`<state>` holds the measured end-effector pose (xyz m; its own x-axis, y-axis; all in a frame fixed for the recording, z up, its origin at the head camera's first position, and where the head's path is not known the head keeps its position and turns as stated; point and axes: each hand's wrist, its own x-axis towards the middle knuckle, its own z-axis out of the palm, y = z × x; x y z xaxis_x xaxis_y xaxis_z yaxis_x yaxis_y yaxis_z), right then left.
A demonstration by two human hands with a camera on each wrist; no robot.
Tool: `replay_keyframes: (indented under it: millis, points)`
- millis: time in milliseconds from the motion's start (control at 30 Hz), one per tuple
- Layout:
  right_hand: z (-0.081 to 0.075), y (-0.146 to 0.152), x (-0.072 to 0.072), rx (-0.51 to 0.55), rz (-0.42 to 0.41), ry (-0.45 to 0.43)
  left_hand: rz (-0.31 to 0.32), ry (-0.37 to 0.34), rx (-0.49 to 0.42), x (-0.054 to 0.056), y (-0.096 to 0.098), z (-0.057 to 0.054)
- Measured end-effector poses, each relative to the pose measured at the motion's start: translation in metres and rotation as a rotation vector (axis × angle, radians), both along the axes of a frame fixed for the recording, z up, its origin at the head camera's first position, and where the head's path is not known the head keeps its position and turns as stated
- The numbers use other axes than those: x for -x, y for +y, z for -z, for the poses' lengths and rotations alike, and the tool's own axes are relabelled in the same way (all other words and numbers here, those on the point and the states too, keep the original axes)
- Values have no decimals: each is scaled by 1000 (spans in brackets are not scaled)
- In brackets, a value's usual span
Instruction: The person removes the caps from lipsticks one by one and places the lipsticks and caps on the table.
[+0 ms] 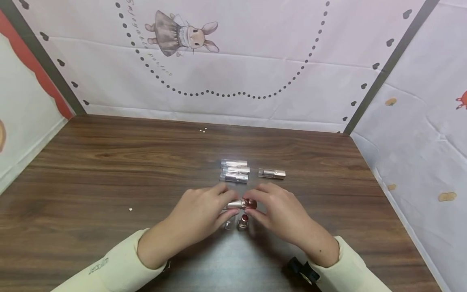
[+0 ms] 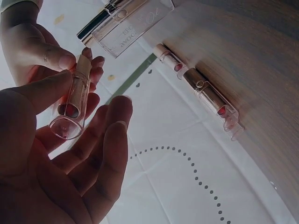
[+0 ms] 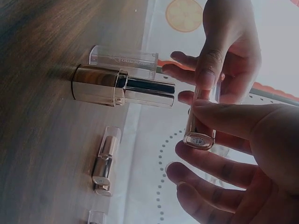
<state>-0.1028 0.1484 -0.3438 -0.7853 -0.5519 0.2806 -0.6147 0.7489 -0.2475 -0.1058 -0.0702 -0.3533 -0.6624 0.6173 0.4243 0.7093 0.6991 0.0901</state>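
In the head view a lipstick (image 1: 235,204) lies level between my two hands, with a gold base and a clear cap. My left hand (image 1: 200,211) pinches its clear end between thumb and fingers. The right hand (image 1: 281,209) pinches the gold base, whose stamped end (image 3: 200,141) faces the right wrist camera. Just below them, an uncapped lipstick (image 1: 243,222) stands upright with its red bullet showing. Beside it on the left is a loose clear cap (image 1: 230,224), partly hidden by my left thumb; its lettering shows in the left wrist view.
Beyond the hands, three capped lipsticks (image 1: 234,170) lie side by side on the brown wooden table (image 1: 109,162). A single capped lipstick (image 1: 271,174) lies to their right. Small white bits (image 1: 203,129) dot the table's far part. Printed cloth walls (image 1: 255,69) enclose it.
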Motion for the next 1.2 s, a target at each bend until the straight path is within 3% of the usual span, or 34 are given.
replay_keyframes:
  millis: [467, 1200]
  points:
    - [-1, 1, 1, 11, 10, 43, -20, 66, 9, 2, 1, 0]
    - [1, 1, 1, -14, 13, 49, -23, 52, 6, 3, 1, 3]
